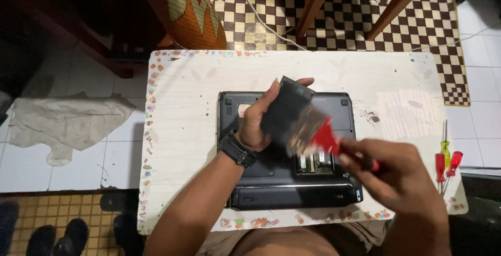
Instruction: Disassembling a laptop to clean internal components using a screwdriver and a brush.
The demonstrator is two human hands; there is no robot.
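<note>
Left hand [254,125] grips flat black rectangular laptop cover panel [286,111], raised over upturned black laptop [287,183] at counter [182,110] centre. Right hand [399,175], 4 o'clock, fingers closed around red-handled paintbrush [318,138], bristles on panel. Dusting step; calls for light strokes. Red and yellow screwdrivers [446,164] at 3 o'clock.

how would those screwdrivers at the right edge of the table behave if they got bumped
The screwdrivers have round, smooth-looking handles, so they would probably roll. They lie at the very edge of the table, so a nudge might send them off. Being thin and small, they likely weigh little and shift easily.
</note>
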